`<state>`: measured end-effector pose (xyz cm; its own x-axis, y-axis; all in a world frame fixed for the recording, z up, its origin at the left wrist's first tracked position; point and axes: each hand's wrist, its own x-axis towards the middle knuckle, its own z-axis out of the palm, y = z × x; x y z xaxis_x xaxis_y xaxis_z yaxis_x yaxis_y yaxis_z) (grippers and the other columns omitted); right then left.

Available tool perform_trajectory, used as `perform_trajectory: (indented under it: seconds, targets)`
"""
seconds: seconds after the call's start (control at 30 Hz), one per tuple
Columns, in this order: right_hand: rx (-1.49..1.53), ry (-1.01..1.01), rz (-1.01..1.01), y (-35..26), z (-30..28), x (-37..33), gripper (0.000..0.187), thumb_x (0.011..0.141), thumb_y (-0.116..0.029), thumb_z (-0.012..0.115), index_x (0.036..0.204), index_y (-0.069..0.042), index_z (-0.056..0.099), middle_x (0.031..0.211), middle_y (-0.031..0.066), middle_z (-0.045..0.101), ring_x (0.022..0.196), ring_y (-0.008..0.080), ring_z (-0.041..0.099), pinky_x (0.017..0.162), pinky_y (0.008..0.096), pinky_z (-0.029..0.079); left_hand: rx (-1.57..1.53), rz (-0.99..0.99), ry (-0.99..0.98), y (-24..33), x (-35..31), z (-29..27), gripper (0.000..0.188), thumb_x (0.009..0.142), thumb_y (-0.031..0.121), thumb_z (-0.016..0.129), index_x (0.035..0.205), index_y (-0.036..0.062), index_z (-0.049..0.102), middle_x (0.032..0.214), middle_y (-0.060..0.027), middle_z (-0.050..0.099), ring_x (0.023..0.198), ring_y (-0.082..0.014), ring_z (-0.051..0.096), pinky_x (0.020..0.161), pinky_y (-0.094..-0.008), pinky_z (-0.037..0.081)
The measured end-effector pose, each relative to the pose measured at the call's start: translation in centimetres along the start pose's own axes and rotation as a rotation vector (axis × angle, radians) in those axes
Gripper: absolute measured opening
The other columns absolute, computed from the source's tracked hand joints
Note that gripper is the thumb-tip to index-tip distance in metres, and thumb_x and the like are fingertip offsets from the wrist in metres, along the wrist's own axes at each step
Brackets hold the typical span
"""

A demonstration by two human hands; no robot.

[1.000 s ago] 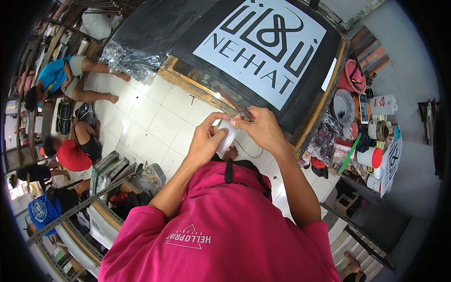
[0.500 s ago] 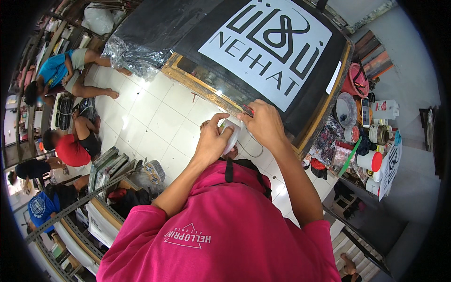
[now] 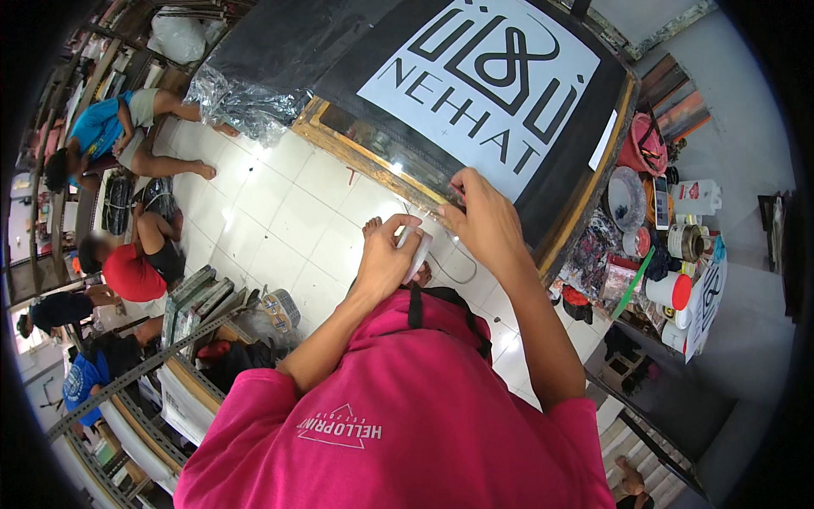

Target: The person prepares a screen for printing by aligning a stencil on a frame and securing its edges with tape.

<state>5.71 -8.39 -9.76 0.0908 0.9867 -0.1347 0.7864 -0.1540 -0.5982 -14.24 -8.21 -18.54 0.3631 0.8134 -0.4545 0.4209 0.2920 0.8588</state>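
Right hand point(image 3: 488, 222) farther from roll point(image 3: 421, 255)

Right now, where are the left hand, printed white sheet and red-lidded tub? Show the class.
Left hand point(image 3: 383, 260): head view, back of hand.
Printed white sheet point(image 3: 476, 95): head view, its middle.
Red-lidded tub point(image 3: 658, 291): head view, white side.

One tape roll point(image 3: 419, 256), one phone point(image 3: 660, 204), one pink bucket point(image 3: 632, 141).

left hand point(image 3: 383, 261) grips a whitish roll point(image 3: 418, 257)! and there, the right hand point(image 3: 487, 219) bends over the wooden frame point(image 3: 310, 122), near a printed sheet point(image 3: 462, 100).
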Motion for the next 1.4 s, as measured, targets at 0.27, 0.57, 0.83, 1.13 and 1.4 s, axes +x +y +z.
perform_trajectory:
  seconds: [0.27, 0.57, 0.83, 1.13, 1.4]
  targets:
    - [-0.358, -0.178, -0.068, -0.9, -1.7, -8.4, 0.018, 0.108, -0.025, 0.057, 0.111, -0.008, 0.055, 0.099, 0.0159, 0.07, 0.097, 0.0342, 0.073, 0.076, 0.0465, 0.059, -0.191, -0.105, 0.043, 4.3, -2.5, -0.3, 0.041, 0.098, 0.012, 0.07, 0.133, -0.0044, 0.057, 0.11, -0.0182, 0.075, 0.07, -0.0165, 0.072, 0.054, -0.0284, 0.059]
    - [-0.446, -0.203, -0.044, -1.1, -0.3, -8.9, 0.019, 0.109, -0.025, 0.055, 0.112, -0.006, 0.055, 0.101, 0.0182, 0.069, 0.097, 0.0341, 0.073, 0.076, 0.0441, 0.061, -0.161, -0.117, 0.069, 5.1, -2.7, -0.6, 0.038, 0.097, 0.011, 0.071, 0.128, -0.0053, 0.058, 0.102, -0.0172, 0.075, 0.067, -0.0152, 0.071, 0.052, -0.0288, 0.058]
    - [-0.463, -0.238, 0.006, -2.0, -0.4, -9.2, 0.019, 0.1, -0.012, 0.058, 0.116, -0.002, 0.055, 0.107, 0.0224, 0.069, 0.099, 0.0358, 0.073, 0.078, 0.0418, 0.063, -0.078, -0.073, 0.088, 4.4, -2.4, -0.4, 0.039, 0.095, 0.011, 0.071, 0.127, -0.0065, 0.06, 0.098, -0.0164, 0.075, 0.063, -0.0149, 0.07, 0.051, -0.0286, 0.056]
    - [-0.576, -0.321, 0.026, -2.9, -0.4, -8.9, 0.023, 0.095, -0.011, 0.065, 0.113, 0.002, 0.059, 0.102, 0.0206, 0.072, 0.093, 0.0333, 0.076, 0.076, 0.0377, 0.064, -0.069, -0.079, 0.103, 6.0, -2.7, -0.6, 0.04, 0.091, 0.013, 0.071, 0.124, -0.0077, 0.061, 0.081, -0.015, 0.071, 0.055, -0.0172, 0.067, 0.05, -0.0317, 0.052]
    - [-0.336, -0.454, 0.156, 0.4, -3.6, -14.0, 0.037, 0.105, -0.034, 0.059, 0.115, 0.001, 0.064, 0.088, 0.0207, 0.074, 0.086, 0.0361, 0.076, 0.071, 0.0486, 0.059, 0.002, -0.002, 0.021, 4.1, -1.6, -1.6, 0.039, 0.09, 0.015, 0.073, 0.123, -0.0044, 0.064, 0.075, -0.0155, 0.072, 0.053, -0.0174, 0.067, 0.052, -0.0329, 0.052]
